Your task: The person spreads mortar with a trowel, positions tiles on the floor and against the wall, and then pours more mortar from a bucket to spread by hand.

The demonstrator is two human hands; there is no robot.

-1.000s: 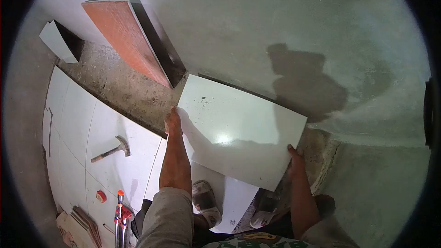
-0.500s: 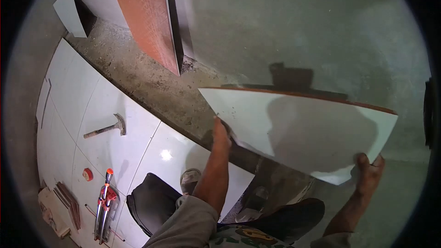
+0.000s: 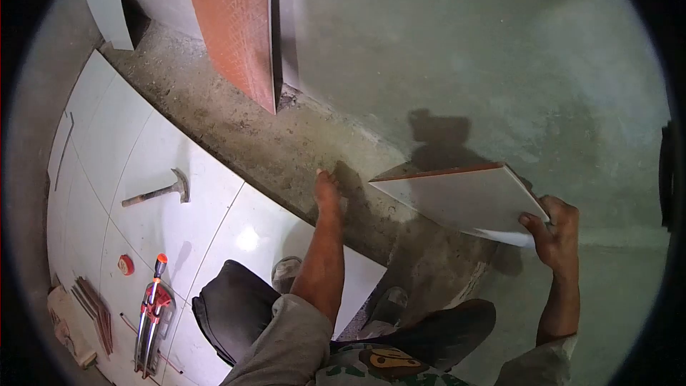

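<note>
My right hand (image 3: 556,236) grips a white tile (image 3: 454,204) by its right end, thumb on the glossy face and fingers behind the edge. The tile is tilted beside the wall, and its long top edge shows reddish-brown clay. Its far left corner is close to the bare rough floor strip (image 3: 300,136); whether it touches cannot be made out. My left hand (image 3: 328,189) is off the tile, to its left above that strip. It holds nothing visible; the thumb is extended and the other fingers are partly hidden.
Laid white floor tiles (image 3: 214,200) spread on the left. On them lie a hammer (image 3: 161,189), a red round tape (image 3: 126,264), a red tile cutter (image 3: 152,307) and stacked brown strips (image 3: 94,311). An orange-backed tile (image 3: 239,28) and a white offcut (image 3: 111,14) lean against the wall.
My left hand has let go of the tile and moved slightly left. The tile, still in my right hand, has turned and shifted, its left corner moving right and downward.
</note>
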